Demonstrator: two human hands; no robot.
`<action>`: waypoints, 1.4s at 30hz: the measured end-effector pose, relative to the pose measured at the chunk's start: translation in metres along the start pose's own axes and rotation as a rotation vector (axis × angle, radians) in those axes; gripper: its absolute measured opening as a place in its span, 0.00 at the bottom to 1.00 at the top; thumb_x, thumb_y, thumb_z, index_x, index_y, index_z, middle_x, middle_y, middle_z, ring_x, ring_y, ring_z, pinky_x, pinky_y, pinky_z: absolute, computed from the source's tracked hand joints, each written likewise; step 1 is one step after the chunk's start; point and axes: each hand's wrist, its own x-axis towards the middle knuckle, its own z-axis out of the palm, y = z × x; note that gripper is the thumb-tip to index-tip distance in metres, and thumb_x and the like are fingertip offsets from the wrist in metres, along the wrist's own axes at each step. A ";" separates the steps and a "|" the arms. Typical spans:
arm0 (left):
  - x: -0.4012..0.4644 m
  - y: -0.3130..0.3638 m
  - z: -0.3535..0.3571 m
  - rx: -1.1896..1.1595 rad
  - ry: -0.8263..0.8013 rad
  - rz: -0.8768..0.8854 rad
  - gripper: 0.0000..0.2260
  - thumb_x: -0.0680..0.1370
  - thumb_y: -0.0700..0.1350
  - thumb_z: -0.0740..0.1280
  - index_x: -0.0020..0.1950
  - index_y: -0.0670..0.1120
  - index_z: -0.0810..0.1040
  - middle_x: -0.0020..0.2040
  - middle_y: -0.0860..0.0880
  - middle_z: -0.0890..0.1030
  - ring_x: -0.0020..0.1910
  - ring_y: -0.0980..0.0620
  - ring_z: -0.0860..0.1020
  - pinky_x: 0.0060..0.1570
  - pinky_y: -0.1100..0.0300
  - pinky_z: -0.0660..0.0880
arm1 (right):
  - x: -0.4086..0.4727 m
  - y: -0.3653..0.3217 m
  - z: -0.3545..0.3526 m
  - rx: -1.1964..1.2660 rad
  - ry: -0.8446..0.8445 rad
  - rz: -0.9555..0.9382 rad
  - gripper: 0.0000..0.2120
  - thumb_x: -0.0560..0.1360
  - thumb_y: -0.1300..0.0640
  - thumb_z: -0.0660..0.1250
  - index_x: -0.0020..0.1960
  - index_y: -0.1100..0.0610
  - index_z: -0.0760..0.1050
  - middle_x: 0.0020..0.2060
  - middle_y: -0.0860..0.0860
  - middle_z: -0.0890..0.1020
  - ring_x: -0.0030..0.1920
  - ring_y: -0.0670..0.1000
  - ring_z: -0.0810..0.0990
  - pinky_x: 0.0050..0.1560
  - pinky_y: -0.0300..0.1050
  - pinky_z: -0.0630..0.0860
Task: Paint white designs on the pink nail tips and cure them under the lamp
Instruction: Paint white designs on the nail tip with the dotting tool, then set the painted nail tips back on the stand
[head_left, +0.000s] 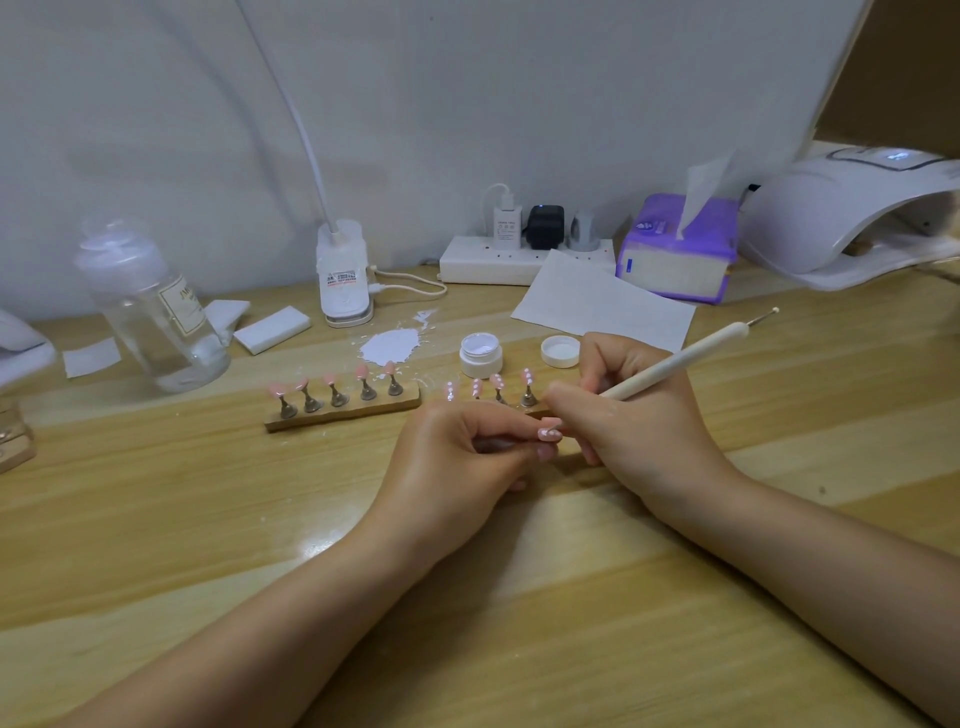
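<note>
I pinch a pink nail tip (549, 433) between the curled fingers of my left hand (457, 462), near the middle of the wooden table (156, 519); white dots show on it. My right hand (631, 415) grips a cream dotting pen (680, 358), fingers clamped round its shaft, its working end hidden at the tip. Just behind my hands stands a wooden holder (343, 413) with five pink tips, and more dotted tips (498, 384) on stands beside it. An open white jar (480, 355) and its lid (560, 351) sit behind those. The curing lamp (841, 213) rests at the table's far right corner.
</note>
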 end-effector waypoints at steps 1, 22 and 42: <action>0.000 0.000 0.000 0.002 -0.002 -0.002 0.15 0.69 0.32 0.71 0.34 0.53 0.83 0.32 0.60 0.82 0.34 0.67 0.79 0.30 0.72 0.73 | 0.000 0.000 0.000 0.001 0.010 -0.004 0.19 0.67 0.71 0.67 0.27 0.57 0.60 0.14 0.47 0.64 0.16 0.43 0.61 0.22 0.34 0.61; -0.003 0.002 -0.005 -0.041 0.001 -0.013 0.10 0.71 0.37 0.71 0.39 0.53 0.84 0.42 0.51 0.84 0.37 0.59 0.78 0.37 0.68 0.77 | 0.000 -0.010 -0.004 0.050 0.138 0.021 0.21 0.66 0.39 0.60 0.25 0.53 0.72 0.14 0.50 0.70 0.17 0.44 0.67 0.23 0.31 0.66; -0.008 0.008 -0.006 -0.229 0.147 0.064 0.09 0.63 0.45 0.70 0.41 0.50 0.83 0.38 0.53 0.85 0.37 0.60 0.82 0.32 0.69 0.76 | -0.006 -0.007 -0.004 -0.234 -0.136 -0.277 0.16 0.66 0.59 0.72 0.42 0.48 0.65 0.42 0.46 0.82 0.46 0.45 0.80 0.49 0.41 0.74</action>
